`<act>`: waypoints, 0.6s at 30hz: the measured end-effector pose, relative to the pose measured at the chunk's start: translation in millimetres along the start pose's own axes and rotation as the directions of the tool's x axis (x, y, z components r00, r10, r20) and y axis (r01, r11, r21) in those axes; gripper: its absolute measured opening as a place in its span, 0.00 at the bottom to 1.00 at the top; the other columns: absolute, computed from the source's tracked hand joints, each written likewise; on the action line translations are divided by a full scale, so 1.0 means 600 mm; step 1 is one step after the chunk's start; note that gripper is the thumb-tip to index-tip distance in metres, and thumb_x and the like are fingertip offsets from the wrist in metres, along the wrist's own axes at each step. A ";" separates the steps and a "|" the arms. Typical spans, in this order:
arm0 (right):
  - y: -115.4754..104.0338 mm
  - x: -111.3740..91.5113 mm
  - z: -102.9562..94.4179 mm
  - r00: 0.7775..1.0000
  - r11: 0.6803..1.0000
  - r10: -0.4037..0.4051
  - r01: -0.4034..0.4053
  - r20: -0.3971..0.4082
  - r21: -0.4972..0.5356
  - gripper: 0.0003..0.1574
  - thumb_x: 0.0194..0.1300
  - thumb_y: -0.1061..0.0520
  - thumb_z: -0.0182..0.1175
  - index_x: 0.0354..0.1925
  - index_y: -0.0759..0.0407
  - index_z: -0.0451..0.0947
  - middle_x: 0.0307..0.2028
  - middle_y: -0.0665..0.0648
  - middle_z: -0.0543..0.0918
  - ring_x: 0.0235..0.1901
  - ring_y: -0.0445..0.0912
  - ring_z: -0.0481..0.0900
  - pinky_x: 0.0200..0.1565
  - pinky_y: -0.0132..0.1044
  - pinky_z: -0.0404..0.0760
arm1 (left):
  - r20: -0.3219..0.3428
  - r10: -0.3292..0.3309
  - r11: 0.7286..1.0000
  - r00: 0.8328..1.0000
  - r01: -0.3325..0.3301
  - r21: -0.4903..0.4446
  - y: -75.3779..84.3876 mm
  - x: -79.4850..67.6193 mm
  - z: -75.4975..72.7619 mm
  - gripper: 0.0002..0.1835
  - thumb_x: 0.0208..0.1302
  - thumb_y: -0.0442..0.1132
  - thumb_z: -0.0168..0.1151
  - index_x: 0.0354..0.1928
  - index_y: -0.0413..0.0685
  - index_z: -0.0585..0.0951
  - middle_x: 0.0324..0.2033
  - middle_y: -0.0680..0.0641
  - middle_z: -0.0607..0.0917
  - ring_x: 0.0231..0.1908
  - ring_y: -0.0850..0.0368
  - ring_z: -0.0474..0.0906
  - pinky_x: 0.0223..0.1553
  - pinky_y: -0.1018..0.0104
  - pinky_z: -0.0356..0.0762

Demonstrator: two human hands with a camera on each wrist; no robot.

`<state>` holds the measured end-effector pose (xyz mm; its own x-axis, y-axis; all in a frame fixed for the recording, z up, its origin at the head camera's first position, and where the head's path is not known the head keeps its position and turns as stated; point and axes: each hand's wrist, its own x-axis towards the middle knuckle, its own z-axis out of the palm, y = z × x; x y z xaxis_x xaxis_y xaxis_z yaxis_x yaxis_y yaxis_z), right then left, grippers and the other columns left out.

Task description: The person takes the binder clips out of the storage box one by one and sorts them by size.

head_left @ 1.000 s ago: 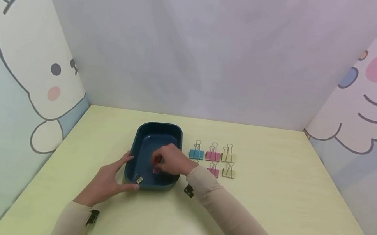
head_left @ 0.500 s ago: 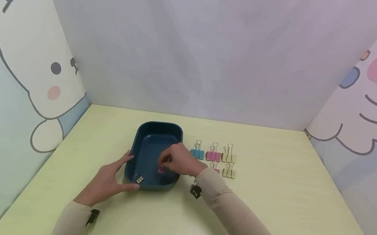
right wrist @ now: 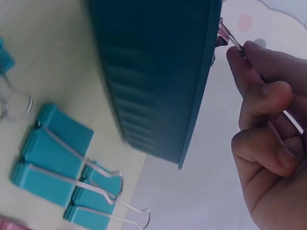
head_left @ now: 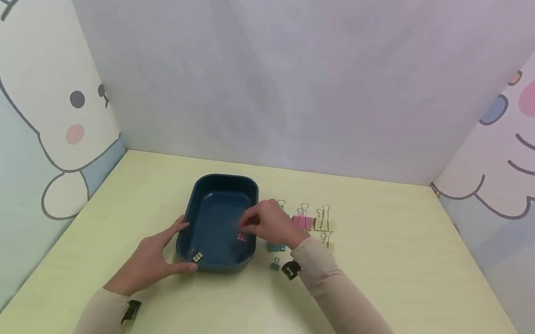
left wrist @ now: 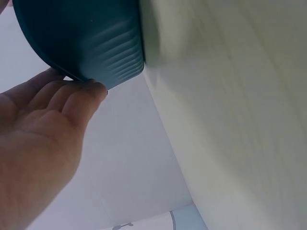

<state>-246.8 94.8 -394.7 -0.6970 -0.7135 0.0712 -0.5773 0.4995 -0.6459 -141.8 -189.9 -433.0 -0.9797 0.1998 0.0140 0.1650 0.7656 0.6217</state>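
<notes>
My right hand (head_left: 270, 224) pinches a small pink binder clip (head_left: 241, 237) by its wire handle, just inside the right rim of a dark blue rectangular box (head_left: 215, 222). In the right wrist view, the pink clip (right wrist: 222, 34) shows at the box edge between thumb and index fingertips, the other fingers curled. My left hand (head_left: 148, 261) spans the near left corner of the box, fingertips against its left side and thumb at the front rim. A small yellow binder clip (head_left: 197, 257) lies inside the box, close to that thumb.
Right of the box, larger binder clips stand in rows: pink (head_left: 302, 222), yellow (head_left: 324, 225) and blue (head_left: 276, 248) ones, partly hidden by my right hand. A small blue binder clip (head_left: 275, 266) sits nearer me. Walls border the table at the back and sides.
My right hand has moved right, from over the middle of the box to its right rim, carrying the small pink clip. The small blue clip has come into view. My left hand stays put.
</notes>
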 end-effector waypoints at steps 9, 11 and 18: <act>0.029 -0.027 -0.024 0.996 0.998 0.055 -0.052 -0.066 0.047 0.05 0.64 0.62 0.68 0.34 0.53 0.90 0.33 0.50 0.91 0.27 0.37 0.82 0.31 0.27 0.82 | -0.004 -0.001 1.000 1.000 0.001 0.001 0.000 0.000 -0.004 0.55 0.51 0.64 0.74 0.76 0.48 0.62 0.77 0.40 0.62 0.72 0.33 0.65 0.65 0.35 0.72; 0.034 -0.031 -0.028 0.996 0.997 0.048 -0.043 -0.077 0.060 0.05 0.64 0.62 0.68 0.34 0.53 0.90 0.33 0.50 0.91 0.27 0.37 0.82 0.32 0.28 0.83 | -0.007 -0.004 1.000 1.000 0.004 0.003 -0.001 0.000 -0.004 0.55 0.51 0.64 0.75 0.76 0.49 0.62 0.77 0.40 0.62 0.72 0.33 0.65 0.65 0.35 0.73; 0.048 -0.054 -0.046 0.996 0.997 0.060 -0.057 -0.068 0.051 0.06 0.63 0.63 0.68 0.32 0.54 0.89 0.32 0.50 0.90 0.26 0.36 0.80 0.33 0.29 0.83 | -0.003 0.002 1.000 1.000 -0.002 -0.002 -0.002 0.000 0.001 0.55 0.51 0.63 0.75 0.76 0.47 0.62 0.78 0.41 0.61 0.73 0.34 0.64 0.66 0.36 0.72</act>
<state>-252.3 145.7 -394.6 -0.7578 -0.6471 0.0840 -0.5144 0.5132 -0.6870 -142.1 -190.4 -434.5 -0.9797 0.1994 0.0181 0.1670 0.7641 0.6231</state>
